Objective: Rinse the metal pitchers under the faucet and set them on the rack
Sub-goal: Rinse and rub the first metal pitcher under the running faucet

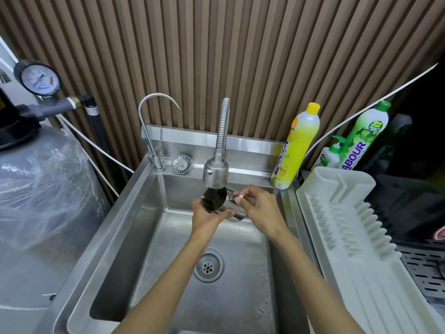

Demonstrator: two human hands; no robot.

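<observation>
- Metal pitcher is lying tilted on its side over the sink, toward the basin's twelve o'clock, its dark mouth sitting just beneath the faucet.
- Left hand is cupping the pitcher's shiny round body from seven o'clock, its fingers curling underneath it.
- Right hand is gripping from three o'clock, thumb and forefinger pinching the handle while the remaining fingers are bending loosely.
- Faucet is hanging from a ribbed, flexible steel hose and ending in a smooth, rounded head.
- Sink is showing brushed, water-spotted steel, with a round perforated drain sitting at six o'clock of the hands.
- Rack, pale ridged plastic lined with blunt pegs, is lying at the sink's three o'clock and holding nothing.
- Yellow bottle is standing at the basin's one o'clock corner, with a green bottle leaning at its three o'clock.
</observation>
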